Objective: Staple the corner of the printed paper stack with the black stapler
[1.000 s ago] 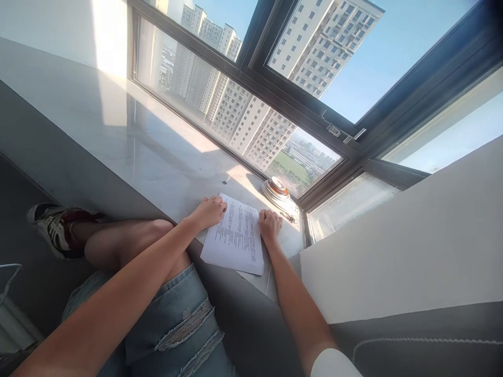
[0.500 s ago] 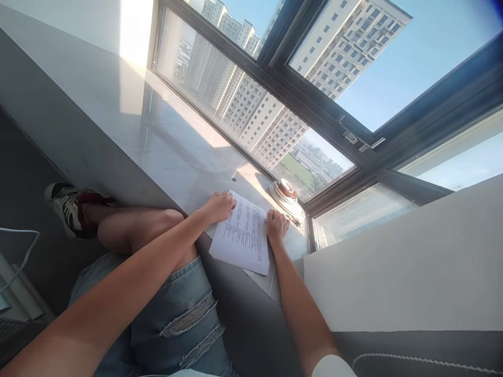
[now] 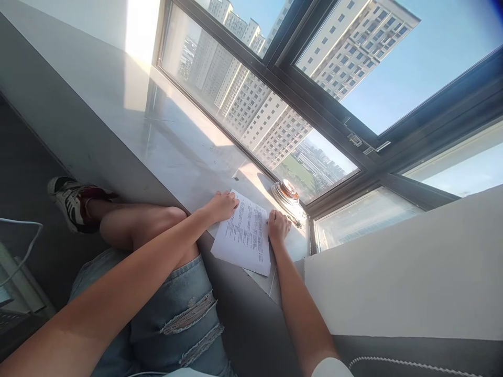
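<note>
A printed sheet of paper (image 3: 244, 235) lies on a pale stone windowsill (image 3: 176, 152), its near corner hanging over the sill's edge. My left hand (image 3: 221, 205) rests on the paper's top left corner, fingers curled down onto it. My right hand (image 3: 278, 226) sits at the paper's right edge with its fingers closed, apparently around a thin pen whose tip points at the sheet. Both bare forearms reach forward from the bottom of the view.
A round metal tin with an orange top (image 3: 287, 192) stands on the sill just behind the paper, by the dark window frame (image 3: 314, 112). My knee in ripped denim shorts (image 3: 173, 309) and a sneaker (image 3: 70, 201) are at left. A white wall panel (image 3: 393, 277) rises at right.
The head camera has swung a little, so the whole scene sits slightly right and higher. Both hands stay on the paper in the same places.
</note>
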`<state>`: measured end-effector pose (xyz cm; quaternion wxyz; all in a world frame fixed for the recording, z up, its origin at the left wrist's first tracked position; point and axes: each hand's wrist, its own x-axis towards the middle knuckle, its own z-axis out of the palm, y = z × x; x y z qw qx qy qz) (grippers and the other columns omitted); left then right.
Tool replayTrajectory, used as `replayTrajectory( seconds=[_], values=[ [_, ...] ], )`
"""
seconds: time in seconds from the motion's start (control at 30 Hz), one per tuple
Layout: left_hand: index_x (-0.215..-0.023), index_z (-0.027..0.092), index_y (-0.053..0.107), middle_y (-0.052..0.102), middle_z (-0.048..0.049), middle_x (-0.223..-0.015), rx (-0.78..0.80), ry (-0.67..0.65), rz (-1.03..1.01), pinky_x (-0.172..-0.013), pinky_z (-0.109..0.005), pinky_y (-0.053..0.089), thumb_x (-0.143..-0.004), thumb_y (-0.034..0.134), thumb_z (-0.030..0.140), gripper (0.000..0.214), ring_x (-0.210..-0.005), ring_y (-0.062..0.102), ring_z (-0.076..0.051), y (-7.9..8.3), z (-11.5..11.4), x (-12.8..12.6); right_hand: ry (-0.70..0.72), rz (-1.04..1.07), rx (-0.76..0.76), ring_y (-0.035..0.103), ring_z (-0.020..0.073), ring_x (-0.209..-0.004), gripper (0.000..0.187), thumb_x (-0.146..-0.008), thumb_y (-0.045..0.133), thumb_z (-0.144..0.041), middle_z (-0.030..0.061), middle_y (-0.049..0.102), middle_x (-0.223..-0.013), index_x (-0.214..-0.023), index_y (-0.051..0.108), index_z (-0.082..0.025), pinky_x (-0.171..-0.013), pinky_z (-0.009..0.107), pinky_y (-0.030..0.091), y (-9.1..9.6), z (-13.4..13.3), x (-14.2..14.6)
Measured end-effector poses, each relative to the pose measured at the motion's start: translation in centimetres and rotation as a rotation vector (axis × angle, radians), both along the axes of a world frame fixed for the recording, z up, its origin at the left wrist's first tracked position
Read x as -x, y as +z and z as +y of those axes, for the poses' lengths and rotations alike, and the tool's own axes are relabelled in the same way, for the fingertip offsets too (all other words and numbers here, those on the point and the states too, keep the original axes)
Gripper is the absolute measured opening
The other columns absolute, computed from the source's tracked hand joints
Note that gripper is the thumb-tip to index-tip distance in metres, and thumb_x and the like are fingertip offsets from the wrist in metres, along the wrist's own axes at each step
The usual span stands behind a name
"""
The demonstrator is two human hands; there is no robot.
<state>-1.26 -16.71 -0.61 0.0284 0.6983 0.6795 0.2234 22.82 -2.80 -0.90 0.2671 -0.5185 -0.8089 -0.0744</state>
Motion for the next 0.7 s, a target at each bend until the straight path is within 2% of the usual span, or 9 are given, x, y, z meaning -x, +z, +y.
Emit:
replayTrajectory(
  seconds=[0.43, 0.7],
  values=[
    [-0.106, 0.018, 0.071, 0.065, -0.0147, -0.117, 0.012, -0.012, -0.006, -0.100, -0.049, 0.045, -0.098, 0.048, 0.020, 0.024, -0.113, 0.059, -0.031, 0.29, -0.28, -0.01, 0.015, -0.046, 0.012, 0.050, 0.0203, -0.083, 0.046, -0.107, 0.031, -0.038, 0.0041, 0.061, -0.079, -0.069, 0.051, -0.019, -0.088, 0.037, 0.029, 0.25, -0.48, 0.16],
    [-0.106, 0.018, 0.070, 0.066, -0.0152, -0.117, 0.013, -0.012, -0.005, -0.099, -0.050, 0.045, -0.098, 0.049, 0.019, 0.022, -0.113, 0.060, -0.031, 0.41, -0.31, 0.01, 0.005, -0.070, -0.008, 0.052, 0.0226, -0.090, 0.044, -0.106, 0.031, -0.037, 0.0060, 0.065, -0.085, -0.072, 0.054, -0.020, -0.089, 0.039, 0.029, 0.12, -0.38, 0.25]
  ],
)
